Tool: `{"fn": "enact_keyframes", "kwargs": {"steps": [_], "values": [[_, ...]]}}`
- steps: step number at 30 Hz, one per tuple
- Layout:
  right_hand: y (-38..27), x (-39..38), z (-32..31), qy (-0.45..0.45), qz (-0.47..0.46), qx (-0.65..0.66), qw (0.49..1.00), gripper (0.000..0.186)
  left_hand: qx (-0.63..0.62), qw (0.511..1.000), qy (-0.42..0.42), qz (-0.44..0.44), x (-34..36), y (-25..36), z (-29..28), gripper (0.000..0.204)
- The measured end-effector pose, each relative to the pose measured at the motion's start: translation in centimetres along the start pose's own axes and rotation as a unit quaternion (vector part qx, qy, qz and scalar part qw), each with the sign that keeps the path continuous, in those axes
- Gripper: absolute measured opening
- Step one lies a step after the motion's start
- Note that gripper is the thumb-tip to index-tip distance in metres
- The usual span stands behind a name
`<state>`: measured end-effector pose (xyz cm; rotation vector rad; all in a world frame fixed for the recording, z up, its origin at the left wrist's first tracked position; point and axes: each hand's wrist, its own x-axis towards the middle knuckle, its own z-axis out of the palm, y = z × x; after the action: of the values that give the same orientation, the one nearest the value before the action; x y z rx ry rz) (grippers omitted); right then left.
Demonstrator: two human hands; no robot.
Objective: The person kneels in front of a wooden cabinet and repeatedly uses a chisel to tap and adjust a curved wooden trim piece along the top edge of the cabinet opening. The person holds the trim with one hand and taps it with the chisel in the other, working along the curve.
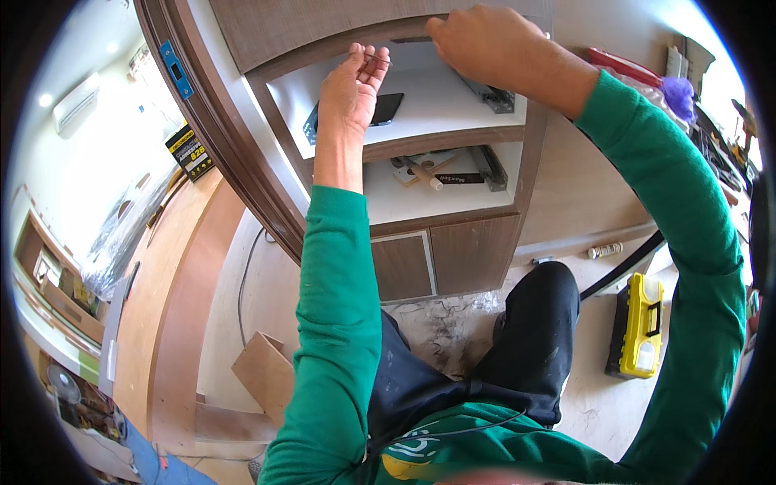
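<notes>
Your left hand (348, 94) pinches a thin piece (378, 58), likely light, stiff; hold mid-length. Your right hand (487, 42): grasp cannot be determined.

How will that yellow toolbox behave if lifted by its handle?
The yellow toolbox should be stiff, given its hard-looking, boxy shape. Its black handle sits near mid-length, so it may lift fairly level. Weight is uncertain: its inside is hidden.
</notes>
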<state>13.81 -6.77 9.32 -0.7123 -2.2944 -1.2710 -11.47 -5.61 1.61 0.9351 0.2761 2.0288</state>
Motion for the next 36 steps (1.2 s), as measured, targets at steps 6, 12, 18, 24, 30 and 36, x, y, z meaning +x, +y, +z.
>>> {"fn": "enact_keyframes", "kwargs": {"steps": [6,12,18,24,30,36], "values": [[0.3,-3.5,-5.5,-0.092,0.002,-0.004,0.996,0.03,0.047,0.997,-0.001,0.053,0.3,-1.4,0.6,0.008],[-4.2,-8.6,-4.8,0.17,0.182,0.215,0.944,0.026,0.084,0.989,0.009,0.12,-0.1,-2.0,0.2,0.014],[-8.3,-14.1,2.5,0.049,0.333,0.593,0.731,0.032,0.07,0.993,0.013,0.099,-0.3,-1.4,0.1,0.025],[-14.8,-19.6,10.5,0.049,0.429,0.834,0.342,0.033,0.135,0.991,-0.02,0.019,-0.7,0.5,0.4,0.021],[-17.7,-20.9,13.0,0.002,0.425,0.872,0.24,0.032,0.418,0.908,0.029,0.028,-2.8,3.2,2.0,0.026],[-17.5,-21.3,12.6,-0.014,0.369,0.867,0.335,0.027,0.79,0.582,0.058,0.184,-3.1,4.0,4.3,0.033]]}}
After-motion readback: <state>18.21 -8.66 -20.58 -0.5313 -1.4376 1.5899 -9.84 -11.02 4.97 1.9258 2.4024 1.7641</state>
